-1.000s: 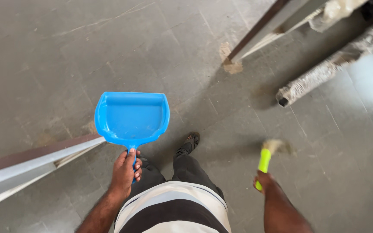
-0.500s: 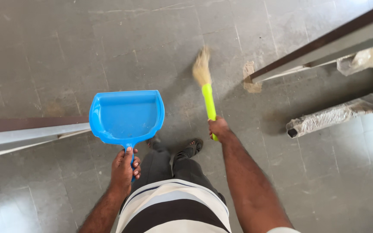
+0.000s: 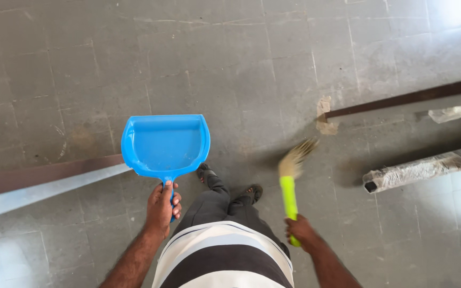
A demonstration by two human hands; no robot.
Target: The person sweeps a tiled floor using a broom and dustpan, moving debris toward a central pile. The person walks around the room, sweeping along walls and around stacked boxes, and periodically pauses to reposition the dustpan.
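Floor [image 3: 230,58]: grey square tiles, matt, scuffed, pale grout lines, stains here & there
Long bar [image 3: 44,176]: flat strip, brown top w/ pale face, runs in from left edge, ends just under the dustpan's left corner
Wrapped tube [image 3: 428,168]: hollow section in crinkly clear film, lying on floor at right, open end facing left
Dustpan [image 3: 165,145]: bright blue plastic, smooth, shallow tray w/ raised rim, rounded back corners; held above floor left of centre, mouth pointing away from the person, long axis handle-to-mouth runs near to far
Broom [image 3: 290,184]: lime-green plastic handle, straw-coloured bristle fan, blurred; right of the legs, bristles up & away, axis near upright in view, leaning slightly right
Left hand [image 3: 161,208]: clenched round dustpan handle, thumb on top
Right hand [image 3: 301,232]: fist wrapped on lower end of green handle
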